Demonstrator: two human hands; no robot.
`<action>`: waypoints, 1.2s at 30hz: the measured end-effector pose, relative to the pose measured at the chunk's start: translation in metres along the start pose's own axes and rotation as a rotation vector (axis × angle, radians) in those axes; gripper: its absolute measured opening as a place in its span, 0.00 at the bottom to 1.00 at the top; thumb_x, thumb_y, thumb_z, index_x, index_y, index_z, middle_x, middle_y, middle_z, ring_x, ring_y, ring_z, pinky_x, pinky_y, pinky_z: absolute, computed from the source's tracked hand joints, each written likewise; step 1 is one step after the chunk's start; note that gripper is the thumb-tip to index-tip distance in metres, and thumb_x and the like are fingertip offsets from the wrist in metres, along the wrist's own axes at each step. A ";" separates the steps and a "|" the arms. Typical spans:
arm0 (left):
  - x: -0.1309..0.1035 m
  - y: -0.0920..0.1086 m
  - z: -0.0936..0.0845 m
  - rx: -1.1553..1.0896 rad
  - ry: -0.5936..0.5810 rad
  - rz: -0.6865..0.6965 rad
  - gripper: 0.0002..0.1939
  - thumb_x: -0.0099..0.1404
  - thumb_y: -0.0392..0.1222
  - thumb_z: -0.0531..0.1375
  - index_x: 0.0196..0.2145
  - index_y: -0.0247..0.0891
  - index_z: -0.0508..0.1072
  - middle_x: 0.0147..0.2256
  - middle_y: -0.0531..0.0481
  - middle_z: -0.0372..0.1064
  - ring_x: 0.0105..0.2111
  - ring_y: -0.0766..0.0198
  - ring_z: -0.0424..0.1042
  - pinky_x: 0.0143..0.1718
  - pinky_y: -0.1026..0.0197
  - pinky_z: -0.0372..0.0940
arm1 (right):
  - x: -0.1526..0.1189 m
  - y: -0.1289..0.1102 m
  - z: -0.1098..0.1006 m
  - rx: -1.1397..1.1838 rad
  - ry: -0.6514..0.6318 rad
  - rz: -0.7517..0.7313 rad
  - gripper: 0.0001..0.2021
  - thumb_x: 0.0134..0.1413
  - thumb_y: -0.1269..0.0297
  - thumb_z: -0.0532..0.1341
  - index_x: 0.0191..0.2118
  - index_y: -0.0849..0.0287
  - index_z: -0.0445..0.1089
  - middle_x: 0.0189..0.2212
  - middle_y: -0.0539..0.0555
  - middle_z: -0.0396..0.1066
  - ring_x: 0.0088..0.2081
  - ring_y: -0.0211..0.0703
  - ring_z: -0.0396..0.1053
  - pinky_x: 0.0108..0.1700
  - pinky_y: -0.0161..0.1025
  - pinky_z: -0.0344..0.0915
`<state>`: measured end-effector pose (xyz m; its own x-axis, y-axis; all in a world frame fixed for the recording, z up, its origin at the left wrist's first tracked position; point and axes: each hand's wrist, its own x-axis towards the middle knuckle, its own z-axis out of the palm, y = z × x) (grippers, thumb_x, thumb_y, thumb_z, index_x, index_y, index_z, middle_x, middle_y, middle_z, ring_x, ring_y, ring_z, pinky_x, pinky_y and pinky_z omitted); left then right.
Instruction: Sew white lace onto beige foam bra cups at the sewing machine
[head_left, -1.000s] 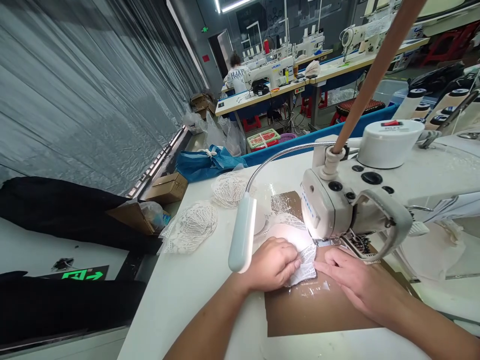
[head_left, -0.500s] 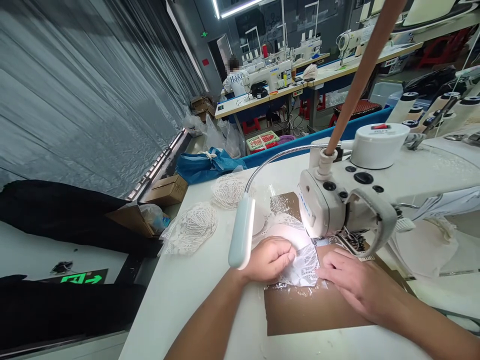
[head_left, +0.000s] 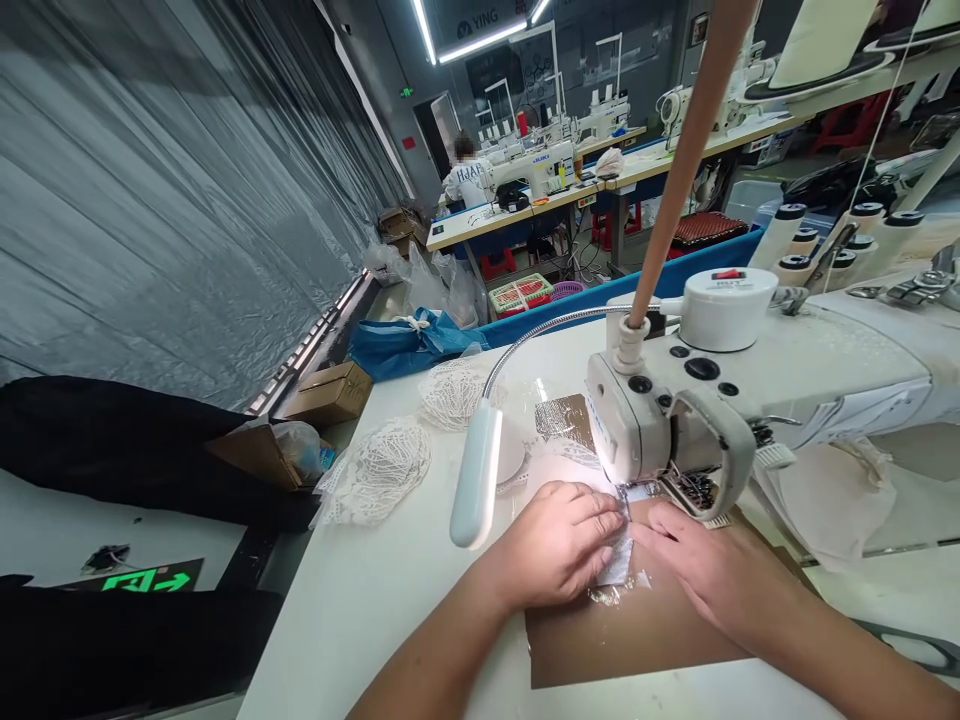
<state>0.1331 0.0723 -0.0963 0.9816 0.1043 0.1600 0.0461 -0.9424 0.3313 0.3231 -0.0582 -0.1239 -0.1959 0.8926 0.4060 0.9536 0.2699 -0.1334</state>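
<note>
A white lace-trimmed cup piece (head_left: 621, 562) lies under the needle area of a white sewing machine (head_left: 637, 430). My left hand (head_left: 562, 545) rests over it from the left, fingers stretched out and pressing on the lace, covering much of it. My right hand (head_left: 705, 560) is at the right edge of the lace, thumb and forefinger closed at that edge, the other fingers curled. Under both hands is a brown sheet (head_left: 622, 645), partly covered with shiny clear film. The contact under the fingers is hidden.
Lace cups (head_left: 386, 465) lie on the white table's left side. A lamp (head_left: 476, 480) on a bent metal neck hangs left of the machine head. Thread cones (head_left: 780, 235) stand behind right; scissors (head_left: 911, 645) lie at right. A person (head_left: 466, 180) sits at a far table.
My left hand has moved right and forward and opened from a curled grip to stretched fingers over the lace. The lace piece has shifted toward the needle. The camera view has turned slightly.
</note>
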 end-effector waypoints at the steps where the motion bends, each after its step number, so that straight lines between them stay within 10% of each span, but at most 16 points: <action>1: 0.000 0.000 0.002 0.017 -0.014 0.023 0.19 0.70 0.42 0.49 0.55 0.35 0.66 0.54 0.43 0.67 0.50 0.54 0.64 0.51 0.51 0.59 | -0.001 0.000 0.000 -0.003 0.007 -0.008 0.22 0.43 0.80 0.50 0.41 0.56 0.73 0.30 0.52 0.72 0.22 0.38 0.58 0.27 0.38 0.49; 19: 0.000 0.000 0.012 0.118 0.020 -0.073 0.21 0.70 0.45 0.48 0.56 0.35 0.65 0.58 0.44 0.64 0.48 0.52 0.64 0.47 0.48 0.59 | -0.001 0.003 0.006 -0.154 -0.056 0.086 0.26 0.47 0.80 0.50 0.50 0.53 0.70 0.35 0.52 0.75 0.22 0.38 0.61 0.24 0.37 0.47; 36: -0.005 0.001 0.011 0.066 -0.026 0.002 0.19 0.65 0.37 0.52 0.54 0.39 0.67 0.41 0.44 0.67 0.38 0.58 0.62 0.43 0.54 0.57 | -0.015 0.014 0.005 0.227 -0.162 -0.065 0.24 0.45 0.80 0.51 0.47 0.52 0.68 0.31 0.51 0.65 0.30 0.42 0.58 0.31 0.37 0.50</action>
<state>0.1298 0.0669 -0.1068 0.9862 0.0946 0.1359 0.0552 -0.9616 0.2688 0.3382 -0.0658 -0.1360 -0.3059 0.9121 0.2730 0.8659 0.3858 -0.3185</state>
